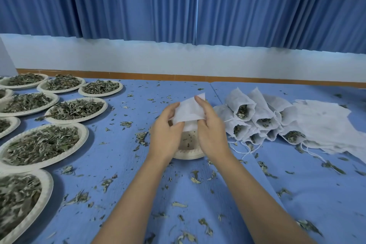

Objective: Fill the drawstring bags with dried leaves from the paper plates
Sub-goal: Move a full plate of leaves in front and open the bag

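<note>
Both my hands hold one flat white drawstring bag (189, 111) above a stack of paper plates (188, 155) that carries only a few leaf crumbs. My left hand (167, 132) pinches the bag's left edge, and my right hand (211, 130) grips its right side. The bag's mouth is hidden behind my fingers. Several paper plates heaped with dried leaves (42, 143) fill the left side of the table. To the right lies a pile of filled bags (255, 119) with leaves showing in their mouths.
A heap of flat unfilled white bags (324, 123) lies at the far right, with loose strings trailing toward me. Dried leaf bits are scattered over the blue table cover (138, 184). Blue curtains hang beyond the table's far edge.
</note>
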`<state>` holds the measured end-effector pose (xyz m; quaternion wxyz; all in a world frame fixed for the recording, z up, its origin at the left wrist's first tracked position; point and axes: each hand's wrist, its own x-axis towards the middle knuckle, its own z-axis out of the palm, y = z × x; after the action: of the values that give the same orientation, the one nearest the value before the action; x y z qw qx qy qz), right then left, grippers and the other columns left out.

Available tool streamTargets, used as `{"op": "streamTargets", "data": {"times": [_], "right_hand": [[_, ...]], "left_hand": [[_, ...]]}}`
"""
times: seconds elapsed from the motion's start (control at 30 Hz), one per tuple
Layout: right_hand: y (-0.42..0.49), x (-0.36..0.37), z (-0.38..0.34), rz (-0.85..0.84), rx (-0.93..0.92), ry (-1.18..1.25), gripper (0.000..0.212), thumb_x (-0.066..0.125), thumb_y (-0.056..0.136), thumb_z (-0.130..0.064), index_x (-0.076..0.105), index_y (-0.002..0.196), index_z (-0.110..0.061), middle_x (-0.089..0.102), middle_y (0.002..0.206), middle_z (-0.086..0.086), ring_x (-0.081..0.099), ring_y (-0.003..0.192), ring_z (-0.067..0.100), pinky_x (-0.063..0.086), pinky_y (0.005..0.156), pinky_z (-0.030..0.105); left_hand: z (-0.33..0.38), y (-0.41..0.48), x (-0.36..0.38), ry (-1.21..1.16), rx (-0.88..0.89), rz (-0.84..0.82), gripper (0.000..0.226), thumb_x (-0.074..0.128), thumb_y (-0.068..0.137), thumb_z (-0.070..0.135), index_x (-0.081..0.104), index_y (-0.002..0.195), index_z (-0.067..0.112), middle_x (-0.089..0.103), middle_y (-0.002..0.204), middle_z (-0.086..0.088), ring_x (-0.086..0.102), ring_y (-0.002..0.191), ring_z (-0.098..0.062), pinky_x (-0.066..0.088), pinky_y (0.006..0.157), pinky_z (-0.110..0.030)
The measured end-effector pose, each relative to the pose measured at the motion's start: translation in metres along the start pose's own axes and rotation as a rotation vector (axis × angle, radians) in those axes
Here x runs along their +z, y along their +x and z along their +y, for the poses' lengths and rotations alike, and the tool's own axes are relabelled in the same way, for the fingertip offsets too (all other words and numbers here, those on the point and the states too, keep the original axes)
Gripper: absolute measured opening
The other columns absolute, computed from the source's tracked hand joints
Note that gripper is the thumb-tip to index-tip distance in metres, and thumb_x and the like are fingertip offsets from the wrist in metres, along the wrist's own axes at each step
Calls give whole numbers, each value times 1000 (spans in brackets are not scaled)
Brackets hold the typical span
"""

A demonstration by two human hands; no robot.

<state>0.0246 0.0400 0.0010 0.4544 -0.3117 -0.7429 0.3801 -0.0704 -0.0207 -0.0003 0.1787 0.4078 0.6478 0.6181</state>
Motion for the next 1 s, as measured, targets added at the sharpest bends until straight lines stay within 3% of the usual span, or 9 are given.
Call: {"op": "streamTargets", "data": {"times": [0.13,0.27,0.47,0.53,0.63,0.7,0.83,0.93,1.0], "right_hand": [[1,-2,-1,12,54,191,70,29,81,22,48,136,-16,41,148,3,36,137,12,33,113,38],[4,-1,-1,0,42,284,78,29,78,29,39,142,-13,28,153,-5,23,143,5,23,118,34],[5,0,4,-37,65,318,79,31,83,27,21,150,-15,13,159,-4,16,146,10,24,118,39],[6,0,4,-6,61,269,77,35,86,22,18,150,-16,13,159,-2,25,144,15,31,115,38],[7,-5,4,121,114,42,69,50,87,6,29,147,-22,35,143,-6,56,109,5,46,86,10],[5,-9,4,137,149,-150,58,58,85,-7,41,138,-23,50,117,-5,56,85,1,43,67,9],[2,-6,-1,49,172,-371,26,58,86,-15,58,113,-15,60,70,0,59,70,18,50,65,36],[1,4,-6,16,185,-226,21,54,89,-6,61,108,-5,64,69,5,64,62,17,56,65,38],[3,9,-16,-52,271,140,24,58,90,-5,58,112,0,67,73,4,65,60,10,57,62,27]], "left_hand": [[1,0,0,-34,-88,-58,44,52,89,18,52,129,36,67,103,10,66,79,-6,54,61,-17],[0,1,-1,-60,-85,-80,43,51,89,13,58,126,35,70,95,0,67,86,-21,57,80,-39],[-1,5,-2,-56,13,44,52,60,86,1,52,135,14,53,134,7,52,118,-3,46,92,-12],[-2,6,-2,87,119,58,59,59,87,1,42,142,12,40,145,6,42,130,-7,36,106,-18],[-5,4,-4,306,225,93,70,60,84,0,31,147,11,28,152,3,26,138,-6,19,104,-6],[-8,2,-10,419,252,178,65,65,83,10,41,143,14,39,143,2,38,128,-8,32,91,-11],[-7,0,-16,424,105,216,41,63,84,18,63,125,20,66,83,-5,63,76,-20,49,69,-29],[0,-2,-18,257,85,169,37,59,87,10,65,122,19,66,71,1,64,70,-20,43,60,-12],[7,1,-28,160,56,186,35,57,90,13,64,123,20,65,74,13,64,72,-13,44,62,-11]]}}
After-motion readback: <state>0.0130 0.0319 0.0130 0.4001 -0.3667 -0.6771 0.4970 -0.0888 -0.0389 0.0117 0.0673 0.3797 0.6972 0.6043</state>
